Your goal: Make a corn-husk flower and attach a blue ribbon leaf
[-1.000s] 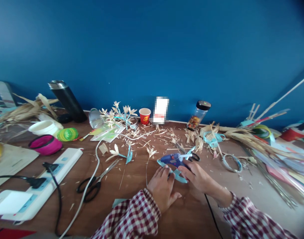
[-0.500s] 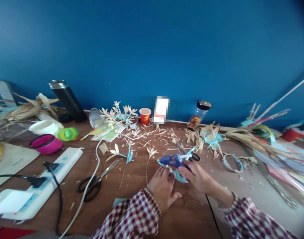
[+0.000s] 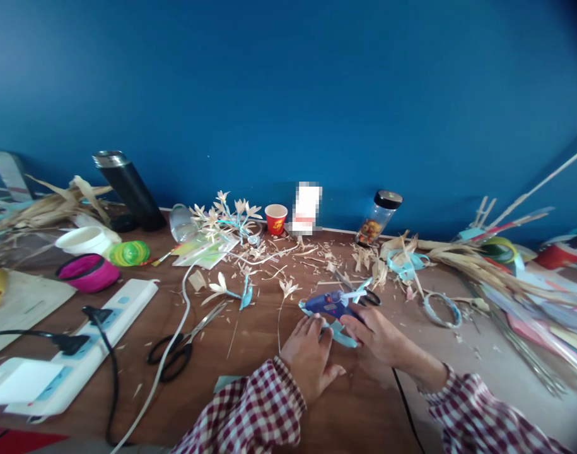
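A blue glue gun [image 3: 326, 304] lies across the front of my hands, its nozzle to the left and a pale glue stick out of its back. My right hand [image 3: 376, 333] is closed around its handle. Beneath the gun is a light-blue strip [image 3: 343, 337], partly covered by my left hand [image 3: 309, 356]. My left fingers lie flat over the strip, thumb spread away to the right. Just left of the gun is a pale husk flower [image 3: 288, 289] on a thin stem. Another flower with a blue stem [image 3: 244, 295] lies further left.
Black-handled scissors [image 3: 177, 356] and a white power strip [image 3: 122, 315] are on the left. A second pair of scissors [image 3: 372, 296] lies behind the gun. Husk scraps, a red paper cup [image 3: 275, 221] and a lidded jar [image 3: 378, 217] stand along the wall. A black cord [image 3: 406, 407] runs beneath my right arm.
The glue gun and my right hand have shifted very slightly to the right. My left hand stays in place on the light-blue strip.
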The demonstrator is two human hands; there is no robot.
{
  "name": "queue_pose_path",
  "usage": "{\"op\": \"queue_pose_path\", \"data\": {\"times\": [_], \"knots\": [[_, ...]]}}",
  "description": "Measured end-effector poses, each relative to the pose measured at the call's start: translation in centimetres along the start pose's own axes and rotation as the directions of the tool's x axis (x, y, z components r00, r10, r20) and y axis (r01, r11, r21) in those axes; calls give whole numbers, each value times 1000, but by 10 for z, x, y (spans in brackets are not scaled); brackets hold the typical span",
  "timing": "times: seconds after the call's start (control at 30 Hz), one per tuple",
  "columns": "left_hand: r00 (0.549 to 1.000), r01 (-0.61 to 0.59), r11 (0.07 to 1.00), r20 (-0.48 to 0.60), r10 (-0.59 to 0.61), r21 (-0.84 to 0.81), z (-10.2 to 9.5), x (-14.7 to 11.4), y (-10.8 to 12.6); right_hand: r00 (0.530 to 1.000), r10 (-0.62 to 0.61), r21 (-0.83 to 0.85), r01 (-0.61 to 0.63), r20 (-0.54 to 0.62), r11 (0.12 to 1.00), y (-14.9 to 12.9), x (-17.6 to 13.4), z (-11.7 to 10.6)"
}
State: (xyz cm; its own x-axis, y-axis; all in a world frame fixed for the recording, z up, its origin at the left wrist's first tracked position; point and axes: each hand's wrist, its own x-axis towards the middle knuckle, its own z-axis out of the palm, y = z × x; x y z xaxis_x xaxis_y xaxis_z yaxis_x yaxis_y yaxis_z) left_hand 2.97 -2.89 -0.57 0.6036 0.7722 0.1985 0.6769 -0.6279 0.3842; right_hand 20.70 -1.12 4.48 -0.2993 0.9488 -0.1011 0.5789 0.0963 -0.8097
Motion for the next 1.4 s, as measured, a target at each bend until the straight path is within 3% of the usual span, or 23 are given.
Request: {"op": "queue_pose_path", "data": {"times": [0.5,0.97,1.4], "knots": [[1000,2,1000,-13,-3,-11,0,0,0,1000,24,-37,-24,6,999,-3,-1,-3],[1000,5,1000,17,-4,-18,-2,0,0,999,-10,-18,9,-53,1000,2,3,-2],[1000,14,1000,22,-14,-22,-7,1,2,998,-50,0,50,-38,999,-3,0,-9]]}}
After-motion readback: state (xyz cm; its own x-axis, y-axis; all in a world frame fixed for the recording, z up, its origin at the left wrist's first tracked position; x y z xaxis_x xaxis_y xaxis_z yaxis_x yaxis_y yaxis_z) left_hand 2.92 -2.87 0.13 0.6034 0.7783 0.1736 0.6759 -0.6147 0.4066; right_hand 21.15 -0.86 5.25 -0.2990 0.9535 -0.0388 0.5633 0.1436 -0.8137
